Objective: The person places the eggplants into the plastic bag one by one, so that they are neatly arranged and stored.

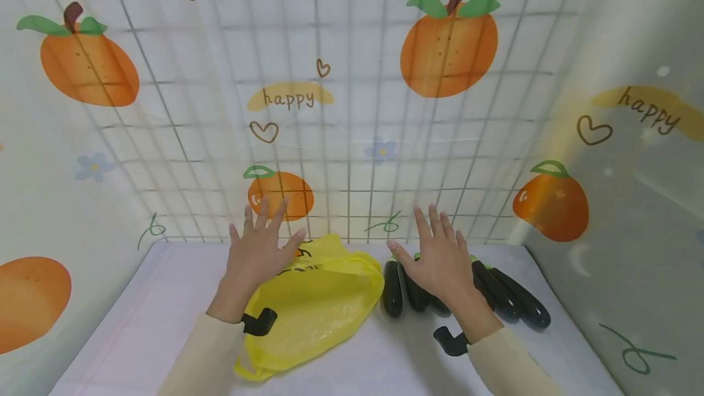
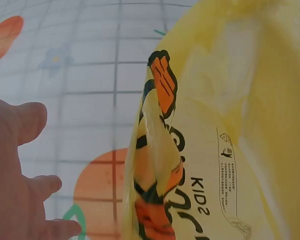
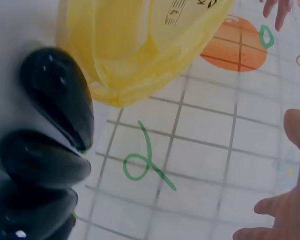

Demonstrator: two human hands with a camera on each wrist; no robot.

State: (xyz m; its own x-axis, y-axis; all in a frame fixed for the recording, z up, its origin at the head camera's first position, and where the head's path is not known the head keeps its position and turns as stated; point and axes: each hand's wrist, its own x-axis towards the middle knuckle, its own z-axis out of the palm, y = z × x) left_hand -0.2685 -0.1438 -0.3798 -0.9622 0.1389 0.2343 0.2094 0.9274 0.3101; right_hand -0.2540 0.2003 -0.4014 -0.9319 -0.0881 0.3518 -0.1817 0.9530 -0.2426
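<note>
My left hand (image 1: 258, 255) is raised with its fingers spread, above the left side of a yellow plastic bag (image 1: 324, 310) that lies on the table. It holds nothing. In the left wrist view the bag (image 2: 215, 125) shows an orange-and-black print and the word KIDS. My right hand (image 1: 440, 261) is held up too, fingers straight and apart, over a row of dark eggplants (image 1: 393, 289). Nothing is in it either, and it hides some of the eggplants. The right wrist view shows several glossy eggplants (image 3: 60, 95) lying beside the bag.
The white tabletop (image 1: 154, 304) runs back to a wire grid (image 1: 352, 176) covered by a sheet printed with oranges. Similar printed sheets stand along the left and right sides (image 1: 632, 212). A black wrist mount (image 1: 452, 342) sits on the right wrist, another (image 1: 261, 322) on the left.
</note>
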